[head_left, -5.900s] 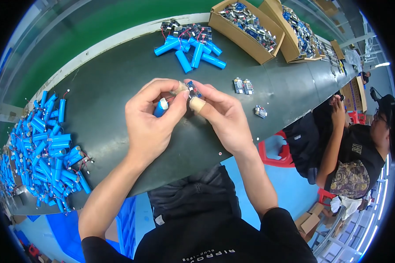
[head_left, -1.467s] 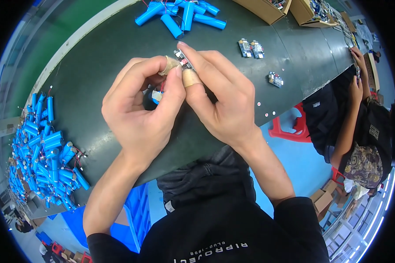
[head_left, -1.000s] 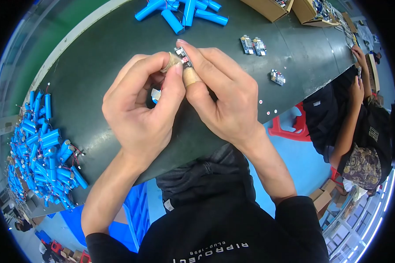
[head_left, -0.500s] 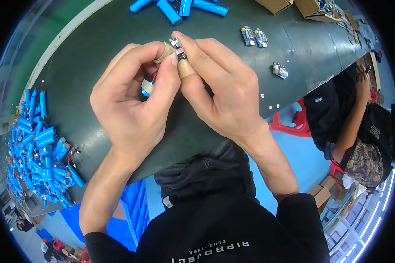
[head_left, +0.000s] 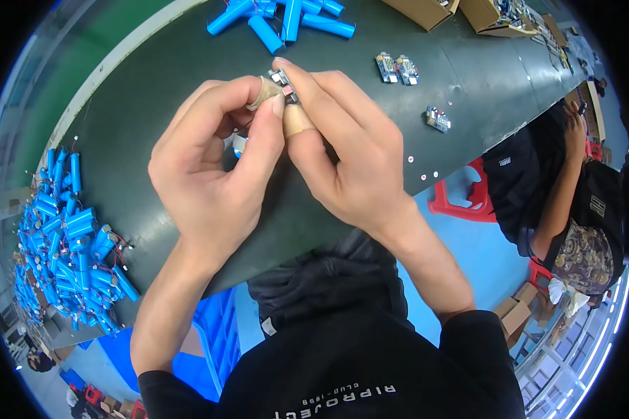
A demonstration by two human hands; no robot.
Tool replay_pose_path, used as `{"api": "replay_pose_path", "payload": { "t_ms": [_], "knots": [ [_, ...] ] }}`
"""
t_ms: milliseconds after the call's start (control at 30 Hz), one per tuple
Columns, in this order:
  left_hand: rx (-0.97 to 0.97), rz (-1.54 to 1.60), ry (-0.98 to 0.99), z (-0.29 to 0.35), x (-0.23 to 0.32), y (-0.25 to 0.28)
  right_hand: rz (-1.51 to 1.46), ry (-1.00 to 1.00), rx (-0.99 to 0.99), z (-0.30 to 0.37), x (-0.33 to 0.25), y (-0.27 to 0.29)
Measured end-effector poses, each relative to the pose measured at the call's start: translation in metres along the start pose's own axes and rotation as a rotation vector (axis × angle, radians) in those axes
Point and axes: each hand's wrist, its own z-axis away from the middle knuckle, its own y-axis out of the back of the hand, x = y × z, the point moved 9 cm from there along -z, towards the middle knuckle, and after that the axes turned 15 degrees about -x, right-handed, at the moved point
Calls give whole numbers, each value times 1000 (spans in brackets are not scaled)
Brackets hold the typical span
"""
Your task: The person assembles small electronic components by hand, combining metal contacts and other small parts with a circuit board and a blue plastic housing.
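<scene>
here, circuit board (head_left: 284, 84) between both hands (head_left: 206, 157)

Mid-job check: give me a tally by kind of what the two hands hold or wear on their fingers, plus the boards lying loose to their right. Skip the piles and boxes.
Loose circuit boards: 3
Held circuit board, at the right hand: 1
Blue cylinder, mostly hidden in the left hand: 1
Tan finger covers: 2
Total: 7
</scene>
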Motion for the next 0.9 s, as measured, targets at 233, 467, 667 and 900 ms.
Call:
{"api": "replay_pose_path", "payload": {
  "t_ms": [233,467,667,900],
  "knots": [
    [8,-9,-13,2,3,1,-27,-18,8,1,1,-1],
    [-23,-77,6,2,4,1,-37,-45,-48,0,2,-2],
    [39,-56,-106,2,10,1,-54,-13,29,-1,-3,5],
    [43,-114,-159,1,16,3,-69,-11,24,-2,-4,7]
  ]
}}
